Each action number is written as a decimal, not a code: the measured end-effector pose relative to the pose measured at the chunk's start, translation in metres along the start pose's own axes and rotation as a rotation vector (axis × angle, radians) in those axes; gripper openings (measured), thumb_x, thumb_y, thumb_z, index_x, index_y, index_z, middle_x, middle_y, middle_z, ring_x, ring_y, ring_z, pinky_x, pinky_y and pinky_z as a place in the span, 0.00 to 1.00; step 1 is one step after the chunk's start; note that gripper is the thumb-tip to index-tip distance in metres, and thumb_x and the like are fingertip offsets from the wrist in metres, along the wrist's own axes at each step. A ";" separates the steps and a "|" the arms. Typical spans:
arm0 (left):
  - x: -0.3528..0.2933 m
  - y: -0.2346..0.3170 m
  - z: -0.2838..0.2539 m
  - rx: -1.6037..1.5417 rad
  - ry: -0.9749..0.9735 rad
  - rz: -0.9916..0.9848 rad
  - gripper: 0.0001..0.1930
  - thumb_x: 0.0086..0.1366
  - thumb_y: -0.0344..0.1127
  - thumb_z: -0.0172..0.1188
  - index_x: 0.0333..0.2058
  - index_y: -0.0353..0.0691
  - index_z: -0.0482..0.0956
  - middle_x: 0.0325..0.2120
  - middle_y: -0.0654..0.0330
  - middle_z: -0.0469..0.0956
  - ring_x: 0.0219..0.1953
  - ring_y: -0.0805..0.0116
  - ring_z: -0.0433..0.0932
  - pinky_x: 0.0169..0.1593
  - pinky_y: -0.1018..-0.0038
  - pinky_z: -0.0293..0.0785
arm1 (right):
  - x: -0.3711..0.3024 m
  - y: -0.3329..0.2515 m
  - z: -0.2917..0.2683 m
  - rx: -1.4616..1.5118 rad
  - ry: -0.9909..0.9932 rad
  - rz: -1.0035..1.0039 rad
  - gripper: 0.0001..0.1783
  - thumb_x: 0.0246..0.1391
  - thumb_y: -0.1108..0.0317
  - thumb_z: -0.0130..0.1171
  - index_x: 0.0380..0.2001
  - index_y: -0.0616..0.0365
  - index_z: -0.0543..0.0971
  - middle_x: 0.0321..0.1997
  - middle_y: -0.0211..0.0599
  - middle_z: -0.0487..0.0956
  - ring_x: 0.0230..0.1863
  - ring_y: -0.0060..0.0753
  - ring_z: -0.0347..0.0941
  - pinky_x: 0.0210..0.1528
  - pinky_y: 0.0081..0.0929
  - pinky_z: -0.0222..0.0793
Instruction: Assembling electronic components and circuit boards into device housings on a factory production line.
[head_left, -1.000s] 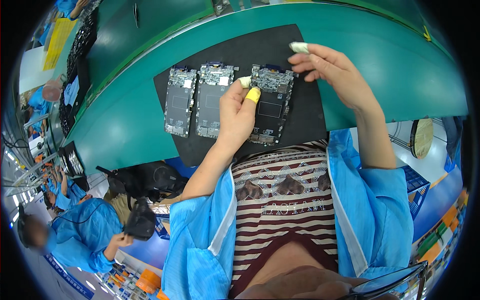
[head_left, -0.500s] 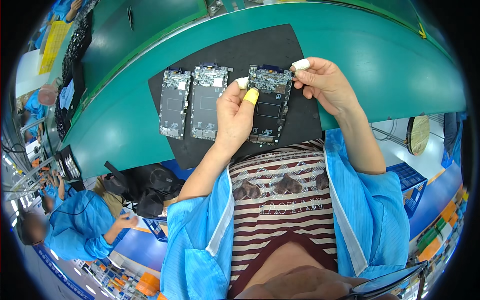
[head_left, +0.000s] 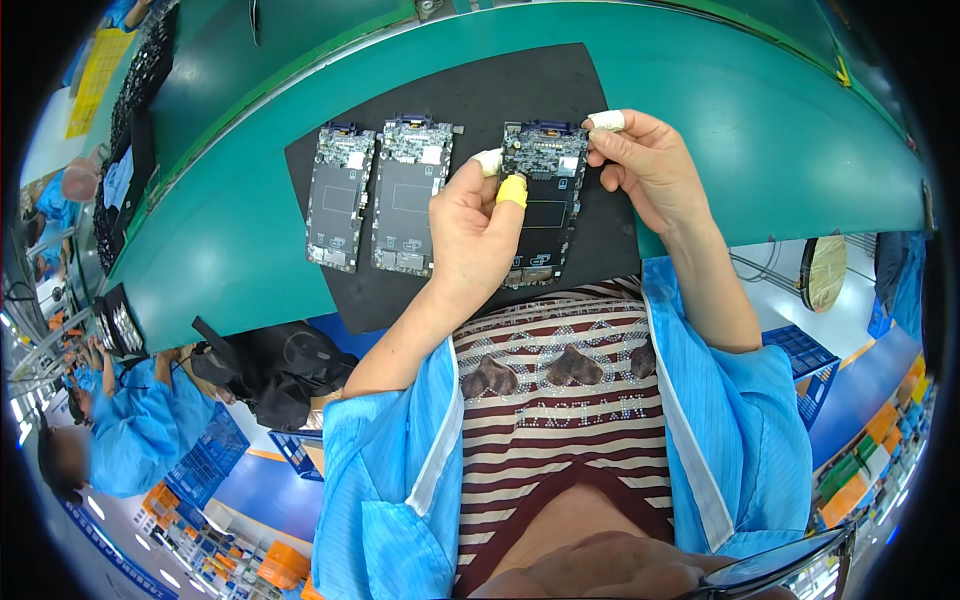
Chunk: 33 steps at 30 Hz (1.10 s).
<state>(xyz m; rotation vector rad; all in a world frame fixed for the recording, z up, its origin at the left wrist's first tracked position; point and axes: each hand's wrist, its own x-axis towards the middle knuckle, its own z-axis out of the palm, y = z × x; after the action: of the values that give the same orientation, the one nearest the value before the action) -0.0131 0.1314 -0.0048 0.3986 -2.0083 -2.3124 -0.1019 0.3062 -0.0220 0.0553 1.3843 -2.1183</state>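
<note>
A dark circuit board [head_left: 546, 214] with a blue connector along its far edge is held over the black mat [head_left: 555, 85] between my two hands. My left hand [head_left: 468, 232] pinches its left edge, with a yellow finger cot on the thumb and a white one on the index finger. At the far right corner, my right hand [head_left: 655, 168] grips the board between thumb and a white-cotted index finger. To the left, a second circuit board [head_left: 405, 200] and a third circuit board [head_left: 334, 200] lie side by side on the mat.
Under the mat stretches a green worktop [head_left: 760, 165] with a curved far edge. A black bag [head_left: 285, 370] is beyond its near left edge. Further left, another person in a blue smock [head_left: 150, 425] is close to the bench. Blue crates [head_left: 800, 350] stand at right.
The held board has shifted slightly right over the mat, and its upper right metal patch now shines brighter. The whole view has moved a little. The person at left has changed arm position.
</note>
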 end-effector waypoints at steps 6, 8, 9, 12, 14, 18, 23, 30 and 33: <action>-0.003 0.001 0.002 0.068 0.014 0.047 0.09 0.59 0.20 0.50 0.39 0.31 0.73 0.23 0.69 0.74 0.23 0.90 0.64 0.22 0.88 0.59 | -0.001 0.000 0.003 0.015 0.001 -0.009 0.09 0.50 0.72 0.60 0.35 0.63 0.77 0.29 0.31 0.77 0.27 0.15 0.72 0.23 0.11 0.68; -0.004 -0.001 0.001 0.117 0.028 0.077 0.06 0.59 0.21 0.51 0.35 0.31 0.74 0.19 0.69 0.72 0.20 0.89 0.62 0.20 0.86 0.58 | 0.000 0.001 0.004 0.019 -0.001 -0.007 0.09 0.50 0.72 0.60 0.35 0.63 0.77 0.28 0.31 0.77 0.27 0.15 0.72 0.23 0.11 0.68; -0.004 -0.001 0.001 0.116 0.030 0.076 0.06 0.59 0.21 0.51 0.35 0.31 0.74 0.19 0.69 0.72 0.20 0.89 0.62 0.20 0.86 0.58 | -0.001 0.001 0.005 0.022 -0.002 -0.006 0.09 0.50 0.72 0.60 0.35 0.63 0.77 0.28 0.31 0.77 0.26 0.15 0.71 0.23 0.11 0.68; -0.005 -0.002 0.000 0.159 0.036 0.114 0.04 0.58 0.21 0.51 0.32 0.30 0.73 0.15 0.69 0.70 0.18 0.89 0.61 0.19 0.84 0.57 | 0.000 0.001 0.003 0.050 -0.019 0.009 0.08 0.51 0.72 0.59 0.35 0.63 0.77 0.28 0.30 0.77 0.26 0.15 0.71 0.23 0.11 0.68; -0.006 0.001 0.001 0.212 0.035 0.127 0.03 0.57 0.21 0.51 0.30 0.30 0.73 0.12 0.67 0.68 0.16 0.87 0.61 0.18 0.82 0.56 | 0.000 0.001 0.003 0.060 -0.025 0.011 0.08 0.51 0.72 0.59 0.35 0.63 0.77 0.28 0.30 0.77 0.26 0.15 0.71 0.23 0.11 0.68; -0.007 0.001 -0.001 0.269 0.030 0.168 0.02 0.56 0.22 0.52 0.29 0.30 0.72 0.12 0.64 0.67 0.15 0.85 0.61 0.17 0.81 0.56 | 0.000 0.001 0.002 0.065 -0.042 -0.001 0.08 0.51 0.72 0.59 0.35 0.63 0.77 0.27 0.30 0.77 0.26 0.15 0.72 0.24 0.11 0.68; -0.010 0.006 0.002 0.335 0.034 0.202 0.01 0.55 0.22 0.52 0.26 0.31 0.69 0.12 0.62 0.67 0.14 0.81 0.63 0.18 0.79 0.59 | 0.001 0.002 0.005 0.059 -0.035 -0.022 0.08 0.50 0.72 0.59 0.35 0.62 0.77 0.26 0.30 0.77 0.25 0.15 0.71 0.24 0.11 0.67; -0.012 0.010 0.005 0.454 -0.007 0.330 0.04 0.51 0.20 0.54 0.25 0.30 0.67 0.16 0.54 0.69 0.14 0.68 0.68 0.18 0.74 0.63 | 0.004 0.011 0.004 -0.015 -0.014 -0.130 0.06 0.50 0.73 0.60 0.32 0.63 0.77 0.25 0.30 0.76 0.23 0.16 0.70 0.26 0.11 0.67; -0.010 0.009 0.005 0.583 -0.008 0.517 0.05 0.48 0.20 0.55 0.23 0.31 0.67 0.18 0.52 0.67 0.17 0.55 0.70 0.19 0.67 0.64 | 0.006 0.015 0.007 0.071 -0.025 -0.167 0.06 0.49 0.74 0.60 0.31 0.63 0.77 0.24 0.30 0.77 0.22 0.17 0.70 0.25 0.11 0.66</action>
<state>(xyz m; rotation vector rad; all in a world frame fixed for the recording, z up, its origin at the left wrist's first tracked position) -0.0054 0.1373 0.0066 -0.1132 -2.4007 -1.4214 -0.0972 0.2935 -0.0331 -0.0611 1.3400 -2.2968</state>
